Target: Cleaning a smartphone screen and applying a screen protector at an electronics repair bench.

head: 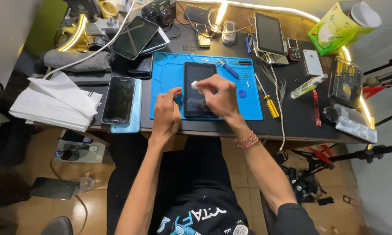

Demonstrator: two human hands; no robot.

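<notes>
The tablet (199,89) lies mid-mat (165,69), near the desk's front edge. The right hand (217,96), above it, pinches a white wad (195,85); the left hand (166,114), fingers curled, steadies its left edge.

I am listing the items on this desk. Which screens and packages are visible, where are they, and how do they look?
Small tablet: on the blue mat, dark screen, under both hands.
Phone: left of the mat, black screen, pale blue edge.
Large tablet: back left, dark, tilted.
Tablet: back centre, silver frame, dark screen.
Box: back right, green and white.
</notes>
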